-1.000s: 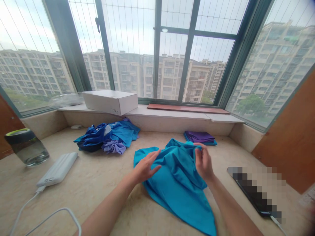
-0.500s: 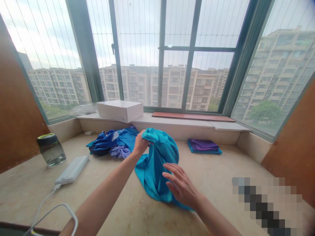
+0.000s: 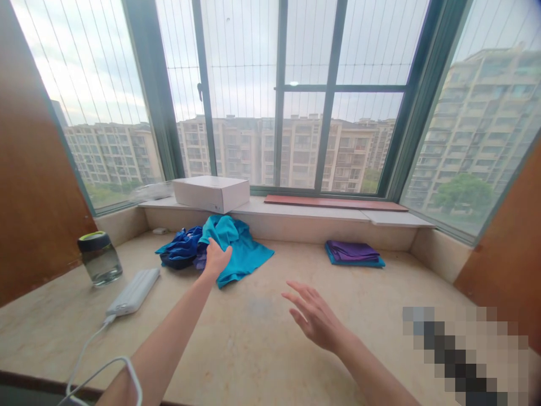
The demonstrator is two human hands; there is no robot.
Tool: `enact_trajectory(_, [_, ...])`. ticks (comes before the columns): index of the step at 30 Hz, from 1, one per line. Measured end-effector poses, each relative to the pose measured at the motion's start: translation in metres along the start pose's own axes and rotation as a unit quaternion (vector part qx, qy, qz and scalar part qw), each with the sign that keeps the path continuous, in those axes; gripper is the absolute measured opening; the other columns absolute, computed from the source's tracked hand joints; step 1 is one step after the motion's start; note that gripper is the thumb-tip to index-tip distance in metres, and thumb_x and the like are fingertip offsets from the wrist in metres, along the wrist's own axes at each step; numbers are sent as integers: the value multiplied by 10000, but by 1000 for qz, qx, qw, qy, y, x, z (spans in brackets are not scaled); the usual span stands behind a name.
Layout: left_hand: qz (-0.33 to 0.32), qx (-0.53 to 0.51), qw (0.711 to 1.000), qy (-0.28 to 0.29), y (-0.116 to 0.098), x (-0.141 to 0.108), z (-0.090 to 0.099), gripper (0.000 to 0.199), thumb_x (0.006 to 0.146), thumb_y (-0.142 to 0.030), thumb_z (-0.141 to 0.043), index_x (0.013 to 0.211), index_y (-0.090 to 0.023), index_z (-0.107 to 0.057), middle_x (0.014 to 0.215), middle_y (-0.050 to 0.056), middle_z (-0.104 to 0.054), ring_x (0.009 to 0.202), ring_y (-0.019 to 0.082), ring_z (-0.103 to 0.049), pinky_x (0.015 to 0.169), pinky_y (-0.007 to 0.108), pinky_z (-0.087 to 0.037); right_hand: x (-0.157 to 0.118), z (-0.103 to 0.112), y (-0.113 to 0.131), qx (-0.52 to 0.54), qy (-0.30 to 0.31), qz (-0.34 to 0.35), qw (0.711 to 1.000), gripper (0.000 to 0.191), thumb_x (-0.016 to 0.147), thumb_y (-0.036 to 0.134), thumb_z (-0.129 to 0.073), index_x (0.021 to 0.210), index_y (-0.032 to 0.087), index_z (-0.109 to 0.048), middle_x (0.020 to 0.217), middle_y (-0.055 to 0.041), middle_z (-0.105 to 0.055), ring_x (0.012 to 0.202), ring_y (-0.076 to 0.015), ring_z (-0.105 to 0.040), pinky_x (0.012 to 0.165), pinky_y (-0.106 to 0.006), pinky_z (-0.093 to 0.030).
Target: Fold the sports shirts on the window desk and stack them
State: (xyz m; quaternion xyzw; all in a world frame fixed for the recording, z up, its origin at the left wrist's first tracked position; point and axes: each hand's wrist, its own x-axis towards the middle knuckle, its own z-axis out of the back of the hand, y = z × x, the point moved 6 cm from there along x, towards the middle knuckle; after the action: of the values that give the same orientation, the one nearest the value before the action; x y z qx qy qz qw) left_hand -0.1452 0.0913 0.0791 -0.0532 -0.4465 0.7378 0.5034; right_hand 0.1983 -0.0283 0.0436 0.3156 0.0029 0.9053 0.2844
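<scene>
A turquoise cloth garment lies crumpled, partly on top of a heap of dark blue clothes at the back left. My left hand is at the near side of this heap, against the turquoise cloth. Its thumb stands apart from the fingers, and some fingertips are hard to make out. A bit of purple cloth shows beside the wrist side of that hand. My right hand hovers over the stone surface with its fingers spread, holding nothing.
Folded purple and blue cloth lies at the back right. A water bottle and a white power bank with a cable are at left. A white box and a reddish board rest on the window ledge.
My left hand has moved left with the turquoise garment, which now lies on the heap rather than hanging in the middle. My right hand has barely moved.
</scene>
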Motion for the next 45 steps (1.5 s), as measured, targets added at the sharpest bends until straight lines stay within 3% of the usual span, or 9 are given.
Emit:
enact_trajectory(3, [-23, 45, 998, 36, 0, -23, -31, 732, 878, -313, -588, 1491, 13, -357, 1553, 318, -321, 1484, 421, -288, 1185, 493, -294, -3, -8, -26, -26, 7, -54, 998, 416, 962, 226, -526, 1372, 281, -572, 1474, -101, -551, 1325, -272, -540, 1085, -502, -469])
enact_trajectory(7, [-74, 127, 987, 62, 7, -45, -56, 557, 911, -313, -530, 1406, -57, -520, 1450, 240, -482, 1423, 388, -405, 1151, 486, -354, -3, -7, -104, -88, 21, -182, 979, 422, 952, 216, -510, 1363, 193, -602, 1441, -157, -575, 1326, -290, -540, 1121, -505, -416])
enact_trajectory(12, [-158, 187, 967, 71, 2, -61, -59, 413, 937, -259, -473, 1278, -95, -637, 1239, 199, -663, 1235, 333, -583, 1063, 440, -435, 1, 22, -219, -103, 34, -391, 914, 419, 938, 200, -503, 1330, 186, -649, 1509, -155, -513, 1431, -280, -424, 1198, -468, -283])
enact_trajectory(17, [-157, 246, 955, 56, -18, -73, -45, 356, 973, -257, -421, 1162, -107, -682, 1040, 180, -727, 1032, 335, -665, 923, 460, -494, 10, 33, -260, -72, -2, -442, 894, 376, 914, 210, -494, 1217, 172, -713, 1388, -183, -620, 1357, -316, -516, 1162, -566, -295])
enact_trajectory(24, [-225, 190, 955, -21, -39, -81, -34, 362, 959, -265, -481, 1264, -160, -645, 1420, 195, -541, 1271, 349, -547, 1011, 478, -478, 21, 42, -256, 10, -133, -436, 890, 456, 932, 307, -443, 1277, 123, -677, 1319, -221, -661, 1249, -302, -614, 1093, -500, -426])
enact_trajectory(29, [-351, 41, 926, 129, -61, -120, -68, 486, 977, -339, -499, 1424, -150, -525, 1448, 178, -541, 1356, 325, -496, 1122, 496, -424, 36, 50, -212, 157, -221, -399, 876, 532, 915, 419, -501, 1328, 115, -640, 1222, -144, -732, 1074, -263, -710, 968, -442, -564])
enact_trajectory(33, [-365, -68, 896, 244, -79, -153, -84, 786, 901, -478, -629, 1550, -132, -349, 1557, 199, -425, 1436, 344, -404, 1183, 518, -356, 59, 47, -147, 462, -253, -346, 776, 537, 734, 404, -789, 1221, 191, -715, 1042, -67, -792, 903, -243, -750, 842, -411, -626])
enact_trajectory(39, [-260, -294, 886, 247, -87, -146, -70, 542, 910, -444, -621, 1396, -212, -557, 1369, 110, -635, 1284, 321, -559, 1121, 503, -420, 91, 65, -82, 540, -184, -291, 768, 584, 687, 331, -833, 1243, 206, -706, 1046, -53, -789, 933, -218, -733, 869, -367, -600])
enact_trajectory(45, [1, -496, 834, 240, -60, -120, -76, 428, 787, -594, -732, 909, -184, -698, 843, 27, -717, 773, 210, -664, 742, 328, -553, 69, 74, -113, 431, -236, -331, 805, 485, 714, 315, -724, 1182, 189, -725, 1016, -57, -783, 863, -224, -724, 795, -380, -601])
